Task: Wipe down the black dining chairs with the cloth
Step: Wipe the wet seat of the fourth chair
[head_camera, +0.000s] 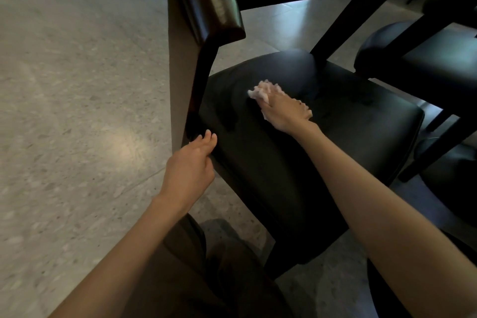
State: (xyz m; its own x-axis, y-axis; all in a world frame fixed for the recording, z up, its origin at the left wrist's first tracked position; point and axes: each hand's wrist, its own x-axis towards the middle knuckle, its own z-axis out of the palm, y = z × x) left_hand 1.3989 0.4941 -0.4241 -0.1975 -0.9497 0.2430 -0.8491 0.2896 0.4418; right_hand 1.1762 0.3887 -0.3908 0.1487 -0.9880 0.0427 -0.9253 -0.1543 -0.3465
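Note:
A black dining chair with a padded leather seat (348, 137) fills the middle of the head view, its glossy dark backrest (211, 2) rising at the upper left. My right hand (284, 111) lies flat on the seat, pressing a pale pink cloth (259, 91) that pokes out beyond the fingers and beside the palm. My left hand (192, 162) is at the seat's near left corner, by the foot of the back post. Its fingers rest curled against the seat edge.
A second black chair (426, 59) stands close at the upper right, its legs crossing in front. Speckled grey floor (77, 85) spreads to the left. My dark trousers (219, 266) are at the bottom, right against the chair's front.

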